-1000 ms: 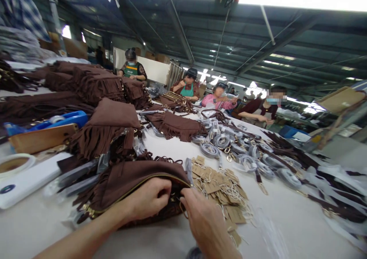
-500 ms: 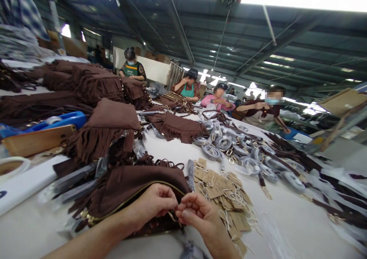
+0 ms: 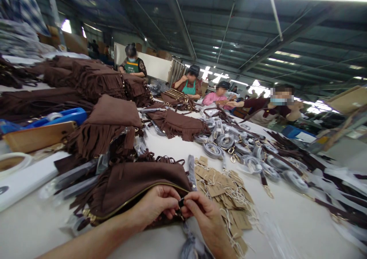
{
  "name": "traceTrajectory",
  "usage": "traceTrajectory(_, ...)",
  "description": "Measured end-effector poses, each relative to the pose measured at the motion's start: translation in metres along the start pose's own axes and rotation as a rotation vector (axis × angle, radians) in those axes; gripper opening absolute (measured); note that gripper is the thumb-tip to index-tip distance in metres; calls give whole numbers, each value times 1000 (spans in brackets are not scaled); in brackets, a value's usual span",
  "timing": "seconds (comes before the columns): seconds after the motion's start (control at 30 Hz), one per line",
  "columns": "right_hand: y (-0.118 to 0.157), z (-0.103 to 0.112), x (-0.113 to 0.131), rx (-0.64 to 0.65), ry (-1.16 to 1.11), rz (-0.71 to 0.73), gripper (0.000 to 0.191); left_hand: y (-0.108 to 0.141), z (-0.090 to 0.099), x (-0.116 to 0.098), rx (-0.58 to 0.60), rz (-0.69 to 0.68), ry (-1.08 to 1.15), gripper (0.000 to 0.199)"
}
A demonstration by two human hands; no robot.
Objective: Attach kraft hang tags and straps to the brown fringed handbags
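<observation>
Here, left hand (image 3: 156, 204) and right hand (image 3: 203, 211) pinch a black piece (image 3: 181, 202) by brown bag (image 3: 143, 177); keeping both steady should help.

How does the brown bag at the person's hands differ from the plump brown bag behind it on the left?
The near bag has its gold-coloured zip edge towards the person; the plump bag shows no zip here. The left hand and right hand are at the near bag; neither touches the plump bag, whose fringe hangs towards the camera. Both are dark brown.
</observation>
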State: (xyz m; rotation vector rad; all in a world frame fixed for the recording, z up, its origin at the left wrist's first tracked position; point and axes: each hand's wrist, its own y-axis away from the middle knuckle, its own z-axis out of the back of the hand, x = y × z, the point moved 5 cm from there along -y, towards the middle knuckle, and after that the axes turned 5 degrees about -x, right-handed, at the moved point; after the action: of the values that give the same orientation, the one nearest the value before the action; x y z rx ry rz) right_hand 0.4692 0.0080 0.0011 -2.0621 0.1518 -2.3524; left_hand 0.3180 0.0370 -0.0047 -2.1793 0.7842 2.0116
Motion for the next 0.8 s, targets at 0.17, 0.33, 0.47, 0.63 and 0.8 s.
traceTrajectory(0.17, 0, -2, -3, -1, 8, 3, 39, 1, 0, -3, -35, -42, -43, 20)
traceTrajectory(0.33, 1, -4, -1, 30, 49, 33, 33, 0, -4, -2, -22, -100, -75, 16)
traceTrajectory(0.47, 2, -5, -1, 49, 68, 54, 25, -2, -6, 1, -15, -154, -85, 15)
traceTrajectory(0.63, 2, -6, -6, 23, 12, 24, 30, -4, -5, 4, -46, -200, -110, 17)
traceTrajectory(0.8, 2, -5, -7, 26, 4, 11, 27, -3, -6, 2, -38, -207, -110, 17)
